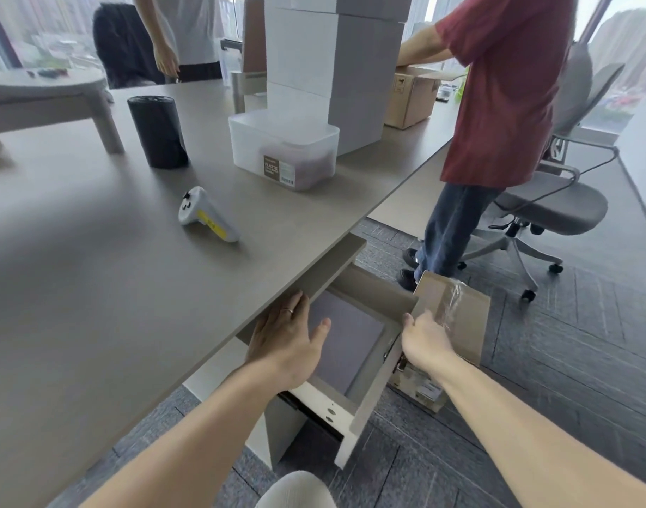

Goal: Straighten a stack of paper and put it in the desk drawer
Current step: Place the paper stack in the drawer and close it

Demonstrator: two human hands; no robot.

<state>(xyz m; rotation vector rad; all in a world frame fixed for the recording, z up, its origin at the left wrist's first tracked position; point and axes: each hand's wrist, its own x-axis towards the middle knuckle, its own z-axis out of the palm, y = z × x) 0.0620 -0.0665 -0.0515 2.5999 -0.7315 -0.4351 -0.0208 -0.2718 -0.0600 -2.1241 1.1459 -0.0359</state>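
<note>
The desk drawer (373, 394) is pulled out from under the grey desk (94, 306). A flat grey stack of paper (351, 342) lies on the drawer's floor. My left hand (285, 335) rests inside the drawer, palm down, fingers spread over the left part of the paper and reaching under the desk edge. My right hand (424, 339) is at the drawer's right side wall, its thumb on the wall's top edge and its fingers hidden behind the wall.
A cardboard box (457, 324) stands on the floor right beside the drawer. On the desk sit a handheld controller (206, 216), a black roll (158, 132), a clear plastic bin (283, 152) and white boxes (332, 60). A person in red (497, 104) stands by an office chair (556, 207).
</note>
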